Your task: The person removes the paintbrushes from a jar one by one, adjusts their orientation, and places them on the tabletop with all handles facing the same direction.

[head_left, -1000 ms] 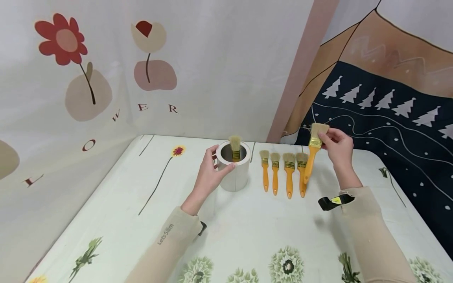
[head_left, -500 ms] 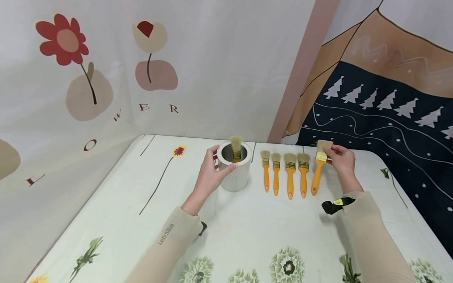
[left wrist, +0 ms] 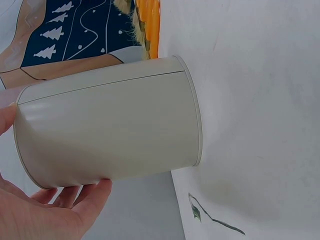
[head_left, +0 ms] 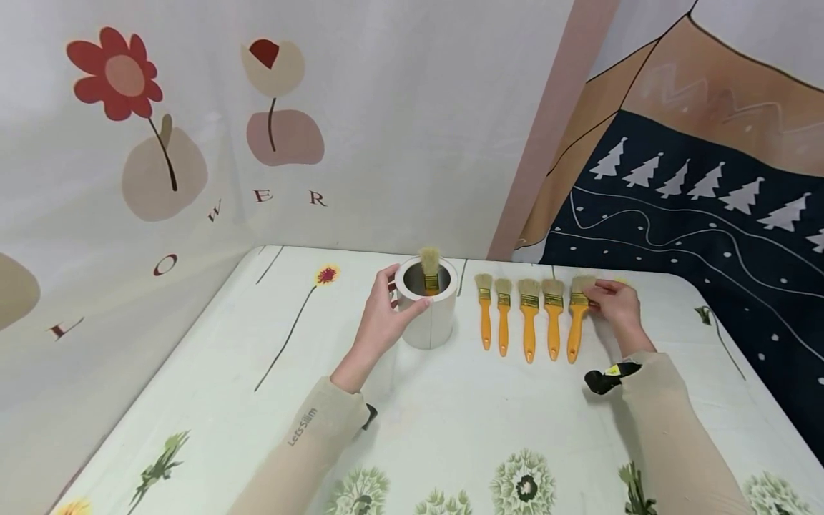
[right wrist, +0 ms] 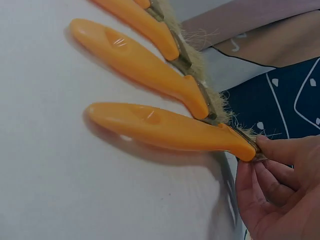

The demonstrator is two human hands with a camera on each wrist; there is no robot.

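My left hand (head_left: 381, 307) grips the white can (head_left: 430, 325) near its top, thumb at the front of the rim and fingers round the left side. Bristles up, a paintbrush (head_left: 430, 265) stands inside the can, its handle mostly hidden. At the right end of a row of brushes, my right hand (head_left: 616, 306) pinches the widest paintbrush (head_left: 577, 322) by its bristle end. In the right wrist view, thumb and fingertips meet at that brush's bristles, while its orange handle (right wrist: 155, 127) lies along the tabletop.
Several more orange-handled paintbrushes (head_left: 528, 318) lie side by side between the can and the right hand, bristles toward the back. The flower-printed tabletop (head_left: 450, 415) ends at a hanging cloth backdrop (head_left: 399, 129) behind.
My right hand has lowered the wide paintbrush from above the row to the table, at the row's right end. The left hand and can stay put.
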